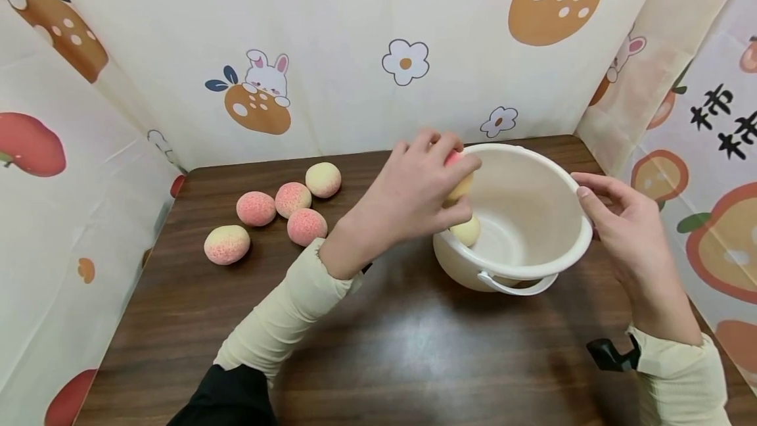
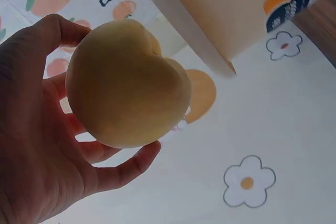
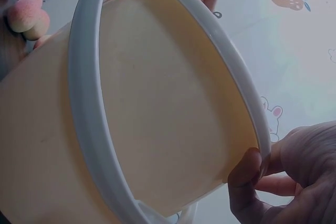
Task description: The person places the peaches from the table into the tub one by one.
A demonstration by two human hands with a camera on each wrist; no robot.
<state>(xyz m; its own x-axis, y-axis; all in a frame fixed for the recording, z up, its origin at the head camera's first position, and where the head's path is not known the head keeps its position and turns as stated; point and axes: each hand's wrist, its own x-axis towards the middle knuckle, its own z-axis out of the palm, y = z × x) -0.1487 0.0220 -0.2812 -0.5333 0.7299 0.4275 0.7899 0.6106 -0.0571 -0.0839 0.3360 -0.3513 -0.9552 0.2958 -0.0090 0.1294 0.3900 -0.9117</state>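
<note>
My left hand grips a peach at the left rim of a white bucket. In the left wrist view the fingers curl round this peach, its pale yellow side toward the camera. One pale peach lies inside the bucket against its left wall. With thumb and fingers my right hand pinches the bucket's right rim; the right wrist view shows the thumb over the rim. The bucket stands upright, its handle hanging down at the front.
Several pink and yellow peaches, among them a two-toned one and a pale one, lie on the left of the dark wooden table. Printed cloth encloses the back and sides. A black strap piece sits at the right wrist.
</note>
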